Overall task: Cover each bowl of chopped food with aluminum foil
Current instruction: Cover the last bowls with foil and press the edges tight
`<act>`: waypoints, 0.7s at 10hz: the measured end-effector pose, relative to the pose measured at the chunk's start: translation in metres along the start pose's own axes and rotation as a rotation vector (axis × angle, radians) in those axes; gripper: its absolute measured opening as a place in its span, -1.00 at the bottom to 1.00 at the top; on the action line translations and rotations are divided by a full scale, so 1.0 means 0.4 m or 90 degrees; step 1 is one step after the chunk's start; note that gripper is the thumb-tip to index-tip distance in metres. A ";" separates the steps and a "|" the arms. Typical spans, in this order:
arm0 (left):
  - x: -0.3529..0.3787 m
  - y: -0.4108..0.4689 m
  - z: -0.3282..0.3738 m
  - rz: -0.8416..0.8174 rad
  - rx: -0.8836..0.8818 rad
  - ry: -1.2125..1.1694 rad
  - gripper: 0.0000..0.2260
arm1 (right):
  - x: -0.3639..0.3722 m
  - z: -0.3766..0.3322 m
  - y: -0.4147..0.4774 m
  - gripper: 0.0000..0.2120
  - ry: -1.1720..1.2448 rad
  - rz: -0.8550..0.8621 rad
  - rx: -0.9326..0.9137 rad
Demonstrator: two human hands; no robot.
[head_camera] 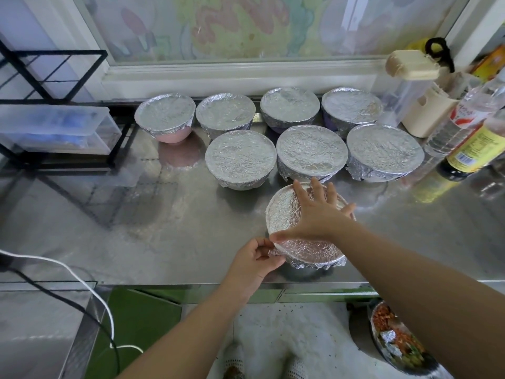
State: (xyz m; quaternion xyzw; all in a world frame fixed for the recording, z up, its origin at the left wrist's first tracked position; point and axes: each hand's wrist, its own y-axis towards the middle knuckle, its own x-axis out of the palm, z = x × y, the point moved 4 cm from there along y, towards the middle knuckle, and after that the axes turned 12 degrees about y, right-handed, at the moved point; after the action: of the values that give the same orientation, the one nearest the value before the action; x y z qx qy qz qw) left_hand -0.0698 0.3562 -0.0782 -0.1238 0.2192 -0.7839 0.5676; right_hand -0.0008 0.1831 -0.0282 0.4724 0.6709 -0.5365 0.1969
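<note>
pressed by the flat right hand [317,214] and pinched at the rim by the left hand [254,262], the foil [281,214] on the bowl [314,262] near the counter [136,214] edge could be torn if tugged hard.

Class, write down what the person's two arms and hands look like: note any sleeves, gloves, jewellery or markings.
The left forearm and the right forearm are bare; no sleeve reaches into view. The left hand and the right hand wear no gloves. No watch, bracelet, ring or marking shows.
</note>
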 end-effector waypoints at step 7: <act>-0.059 0.079 0.100 -0.048 0.085 0.449 -0.87 | 0.009 0.005 0.004 0.42 -0.002 0.019 -0.008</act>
State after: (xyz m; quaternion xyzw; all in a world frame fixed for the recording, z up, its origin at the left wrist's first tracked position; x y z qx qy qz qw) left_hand -0.0179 0.3621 -0.0574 0.1838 0.3453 -0.8112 0.4348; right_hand -0.0018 0.1827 -0.0323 0.4806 0.6669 -0.5297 0.2089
